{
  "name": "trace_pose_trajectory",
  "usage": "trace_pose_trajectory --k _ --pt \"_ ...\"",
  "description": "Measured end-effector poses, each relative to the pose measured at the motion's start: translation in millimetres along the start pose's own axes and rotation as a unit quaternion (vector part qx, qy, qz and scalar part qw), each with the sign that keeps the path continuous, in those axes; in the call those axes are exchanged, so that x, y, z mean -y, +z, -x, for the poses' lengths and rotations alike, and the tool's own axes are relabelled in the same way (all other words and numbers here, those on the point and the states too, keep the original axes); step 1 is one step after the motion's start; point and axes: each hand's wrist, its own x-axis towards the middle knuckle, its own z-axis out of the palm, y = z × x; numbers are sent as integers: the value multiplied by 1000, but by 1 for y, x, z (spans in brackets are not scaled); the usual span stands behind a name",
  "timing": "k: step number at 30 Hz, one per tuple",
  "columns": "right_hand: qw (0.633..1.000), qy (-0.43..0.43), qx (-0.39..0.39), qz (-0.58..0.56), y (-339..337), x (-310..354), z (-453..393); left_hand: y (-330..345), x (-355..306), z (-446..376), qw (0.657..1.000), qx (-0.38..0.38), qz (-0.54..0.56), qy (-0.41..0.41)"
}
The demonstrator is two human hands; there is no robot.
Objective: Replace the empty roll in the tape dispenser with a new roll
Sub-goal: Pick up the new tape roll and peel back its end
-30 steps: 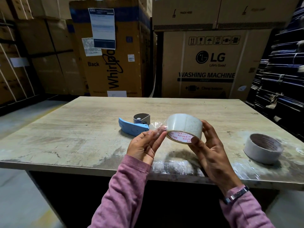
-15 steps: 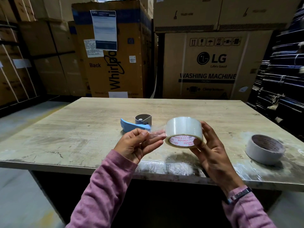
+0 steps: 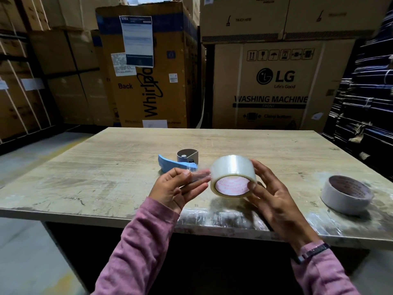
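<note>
Since a second ago, both hands have lifted slightly and the left hand (image 3: pixel 174 188) has drawn the loose end farther from the clear, full tape roll with the red-printed core (image 3: pixel 232 175). It pinches that end; the right hand (image 3: pixel 270 194) grips the roll above the wooden surface (image 3: pixel 106 167). At 11 o'clock, the blue-handled tape dispenser (image 3: pixel 177 161) lies rollless; at 3 o'clock sits the spent cardboard roll (image 3: pixel 346 194). Removal looks done; loading remains.
</note>
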Motion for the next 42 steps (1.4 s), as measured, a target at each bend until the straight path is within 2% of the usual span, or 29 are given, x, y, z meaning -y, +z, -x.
trace_pose_trajectory --k 5,10,16,20,25,30,32,37,42 --pt "979 -33 7 203 -2 -6 -2 3 -1 -5 999 -27 -38 19" --pt "973 -28 18 230 3 -2 0 9 2 -6 997 -9 -67 30" --pt "982 -35 8 185 5 -1 2 12 6 -1 997 -2 -64 43" --pt "976 -53 -20 210 5 -4 2 16 21 1 998 -24 -27 59" --pt "985 -55 -35 162 3 -4 5 24 38 3 991 -42 113 63" --pt "996 -26 -57 59 6 -1 6 32 52 5 952 -49 293 66" --pt "997 -27 -59 44 6 -1 5 32 56 4 942 -57 326 53" --pt "998 -26 -55 16 2 -2 4 31 56 -1 940 -31 339 20" --pt "998 -20 -53 18 4 -1 4 23 45 -1 965 -9 260 37"
